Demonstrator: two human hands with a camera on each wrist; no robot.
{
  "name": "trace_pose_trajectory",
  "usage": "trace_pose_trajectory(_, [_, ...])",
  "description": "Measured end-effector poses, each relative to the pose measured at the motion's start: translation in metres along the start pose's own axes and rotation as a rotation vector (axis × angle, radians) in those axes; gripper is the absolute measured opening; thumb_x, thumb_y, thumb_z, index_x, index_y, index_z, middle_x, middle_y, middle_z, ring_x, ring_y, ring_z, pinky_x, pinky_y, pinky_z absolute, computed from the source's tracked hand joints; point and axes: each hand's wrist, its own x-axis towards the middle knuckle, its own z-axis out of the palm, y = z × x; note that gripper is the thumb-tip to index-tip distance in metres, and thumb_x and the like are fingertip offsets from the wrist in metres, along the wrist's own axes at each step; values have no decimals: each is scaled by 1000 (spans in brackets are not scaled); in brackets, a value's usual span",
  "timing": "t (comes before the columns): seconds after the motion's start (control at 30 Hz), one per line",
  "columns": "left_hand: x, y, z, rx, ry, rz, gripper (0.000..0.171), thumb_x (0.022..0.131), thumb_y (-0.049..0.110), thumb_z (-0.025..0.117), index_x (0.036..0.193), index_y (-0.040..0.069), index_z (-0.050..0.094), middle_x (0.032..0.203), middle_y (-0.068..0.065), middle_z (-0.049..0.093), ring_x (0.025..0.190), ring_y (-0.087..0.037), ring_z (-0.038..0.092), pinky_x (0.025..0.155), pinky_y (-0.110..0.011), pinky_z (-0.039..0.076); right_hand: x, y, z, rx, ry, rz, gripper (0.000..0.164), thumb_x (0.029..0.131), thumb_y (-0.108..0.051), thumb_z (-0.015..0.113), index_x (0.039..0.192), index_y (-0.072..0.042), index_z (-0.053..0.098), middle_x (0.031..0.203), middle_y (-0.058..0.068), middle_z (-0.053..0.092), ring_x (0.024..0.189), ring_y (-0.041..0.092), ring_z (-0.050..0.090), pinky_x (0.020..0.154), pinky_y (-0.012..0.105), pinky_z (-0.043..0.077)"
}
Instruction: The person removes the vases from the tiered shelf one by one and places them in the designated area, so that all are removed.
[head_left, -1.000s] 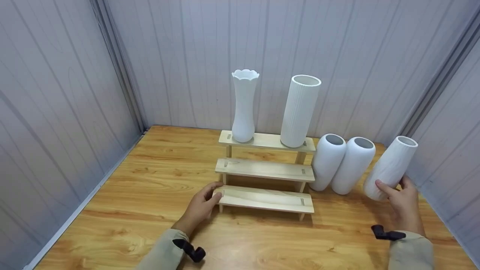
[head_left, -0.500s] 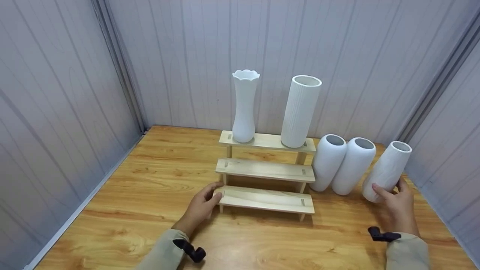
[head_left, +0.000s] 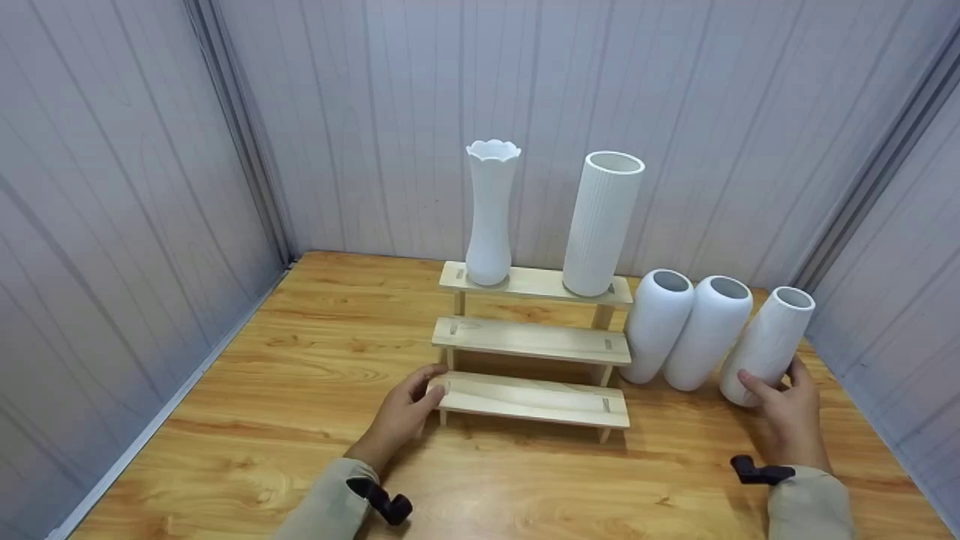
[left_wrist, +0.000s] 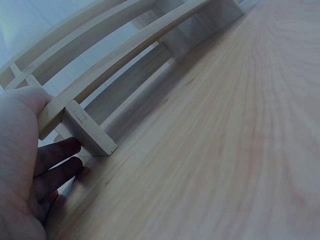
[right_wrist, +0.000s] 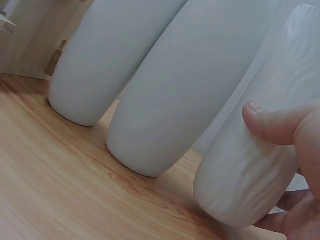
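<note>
My right hand (head_left: 791,412) grips the lower part of a white vase (head_left: 767,346) with a wavy textured surface, thumb in front and fingers behind. Its base is at or just above the table; I cannot tell whether it touches. In the right wrist view two smooth white vases (right_wrist: 172,95) stand to its left, with a narrow gap between. At the lowest shelf's left end, my left hand (head_left: 401,411) holds a three-step wooden stand (head_left: 525,397). The left wrist view has the thumb over the board and the fingers (left_wrist: 62,172) beside the leg (left_wrist: 90,130).
On the top step stand a scalloped-rim white vase (head_left: 489,217) at left and a ribbed cylindrical white vase (head_left: 602,225) at right. The smooth vases stand close to the stand's right side. Panel walls (head_left: 375,127) border the wooden table (head_left: 300,375) at the back and sides.
My right hand has brought the textured vase left and slightly down, closer to the two smooth vases. The left hand keeps its place on the stand.
</note>
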Motion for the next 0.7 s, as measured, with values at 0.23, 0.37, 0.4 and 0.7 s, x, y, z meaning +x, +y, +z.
trace_pose_trajectory(0.23, [1, 0, 0, 1, 6, -19, 37, 102, 29, 63, 136, 16, 62, 149, -7, 53, 144, -31, 40, 118, -46, 32, 1, 2, 2, 24, 2, 21, 102, 93, -33, 74, 164, -23, 2, 170, 9, 8, 150, 39, 22, 120, 53, 26])
trace_pose_trajectory(0.37, [2, -1, 1, -9, 10, -26, 36, 102, 27, 63, 136, 16, 63, 149, -9, 53, 144, -33, 39, 118, -47, 31, 2, 5, 2, 25, 10, 35, 102, 93, -35, 74, 164, -25, 1, 170, 8, 7, 150, 38, 21, 120, 53, 26])
trace_pose_trajectory(0.4, [2, 0, 1, -10, 10, -28, 36, 102, 26, 63, 136, 16, 63, 149, -9, 53, 144, -33, 39, 119, -48, 31, 2, 5, 2, 25, 11, 34, 103, 93, -36, 74, 163, -26, 0, 170, 8, 7, 150, 39, 21, 120, 53, 26])
trace_pose_trajectory(0.7, [-1, 1, -1, -6, -12, -48, 38, 102, 34, 63, 138, 21, 61, 152, -9, 49, 145, -33, 36, 118, -48, 32, 4, 11, 9, 49, 5, 8, 97, 94, -34, 73, 164, -31, 5, 169, 7, 11, 149, 38, 26, 116, 42, 35])
